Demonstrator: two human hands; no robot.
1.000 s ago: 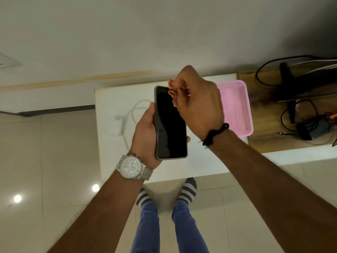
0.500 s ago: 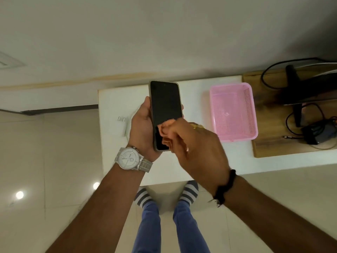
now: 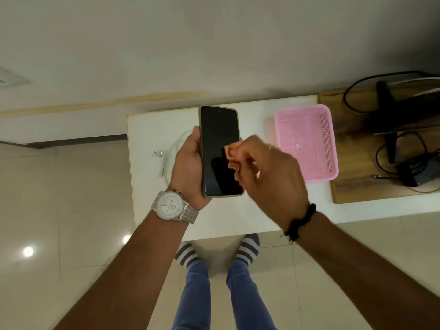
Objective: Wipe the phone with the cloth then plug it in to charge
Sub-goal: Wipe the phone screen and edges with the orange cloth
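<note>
The right hand [image 3: 269, 179] has its grip pinched round a small bunched peach-coloured cloth [image 3: 232, 156], fingers curled and pressing the wad against the dark screen of the phone [image 3: 220, 151], about halfway down the glass toward its right edge. The left hand [image 3: 188, 170] holds the phone from beneath and along its left side, thumb lying up the left edge and fingers wrapped behind (only fingertips peek out past the right edge), so the handset is held screen-up above the tabletop [image 3: 147, 129], its long axis pointing away from the person. A silver wristwatch [image 3: 170, 206] with a white dial sits on the left wrist, and a black braided band [image 3: 301, 220] circles the right wrist. On the white tabletop just left of the left hand lies a white charger plug [image 3: 157, 164], prongs pointing away, with its pale cable [image 3: 177, 141] looping off behind the hand. To the right of the hands a pink perforated basket [image 3: 326, 141] rests on the tabletop, its far side touching a wooden board [image 3: 357, 186] that carries dark cables and a black stand [image 3: 387, 110]. Below, striped socks [image 3: 247, 248] and blue trouser legs stand on pale floor tiles [image 3: 71, 210].
</note>
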